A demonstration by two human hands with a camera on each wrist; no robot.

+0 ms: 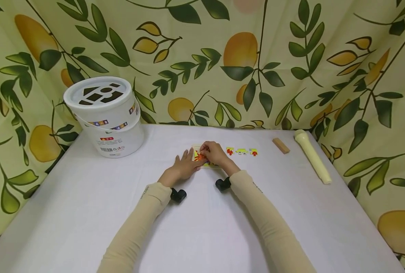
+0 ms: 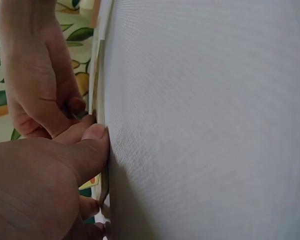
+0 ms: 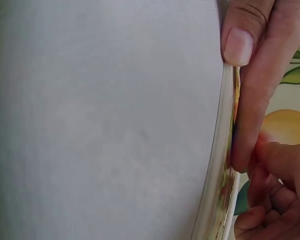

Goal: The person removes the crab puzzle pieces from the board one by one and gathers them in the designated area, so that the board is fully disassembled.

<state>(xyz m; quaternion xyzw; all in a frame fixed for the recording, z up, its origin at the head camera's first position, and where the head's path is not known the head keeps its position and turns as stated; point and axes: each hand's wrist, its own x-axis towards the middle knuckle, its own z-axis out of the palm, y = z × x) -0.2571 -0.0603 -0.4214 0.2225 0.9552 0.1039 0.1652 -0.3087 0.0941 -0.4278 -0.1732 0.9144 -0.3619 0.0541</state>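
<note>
A thin jigsaw puzzle board [image 1: 211, 165] with a colourful picture lies on the white table, partly covered by both hands. My left hand [image 1: 184, 166] rests at its left side with fingers spread; in the right wrist view, the left thumb [image 3: 238, 47] presses the board's near edge and a straight finger lies across the picture. Over the board, my right hand [image 1: 215, 152] has its thumb and index finger pinched together, seemingly on a small puzzle piece mostly hidden by the fingertips. Right of the board lie loose puzzle pieces: a red one [image 1: 230, 151], a yellow one [image 1: 241, 151] and another red one [image 1: 254, 152].
A white lidded bucket [image 1: 120, 140] with shape cutouts stands at the back left. Towards the back right lie a brown wooden block [image 1: 281, 145] and a cream microphone-shaped stick [image 1: 313, 157]. A fruit-patterned curtain [image 1: 195, 76] hangs behind the table.
</note>
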